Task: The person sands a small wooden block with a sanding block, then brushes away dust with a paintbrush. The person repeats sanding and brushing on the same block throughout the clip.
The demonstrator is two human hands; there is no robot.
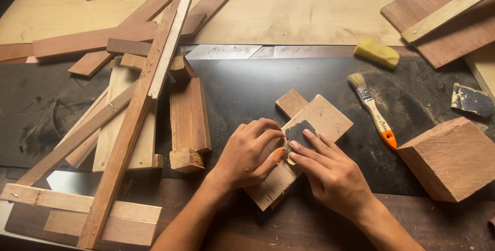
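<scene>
Your right hand (332, 176) presses a dark scrap of sandpaper (300, 133) flat against the small wooden assembly (309, 137), the fingers stretched out and laid close together on top of the paper rather than curled round it. Your left hand (246, 154) has its grip drawn in, thumb and bent fingers pinching a small orange-brown piece (279, 155) at the board's left edge, just beside your right fingertips; what that piece is cannot be told. The assembly is made of pale boards crossed over one another and fastened with a few staples, and it lies tilted on the dark counter (247, 83) directly under both hands. Just left of your left hand stands a short stack of reddish wood blocks (189, 122), and beyond that a loose heap of long wooden slats (124, 106) crosses over itself, reaching to the far edge of the counter. To the right of your right hand, near but apart, lies a paintbrush (372, 109) with a pale wooden handle and an orange tip, bristles pointing away from you. Farther off beyond it sits a yellow sponge (376, 53). Further right rests a large wood block (451, 158), with another torn piece of sandpaper (470, 99) above it. Reddish boards (443, 13) lie at the far right corner.
</scene>
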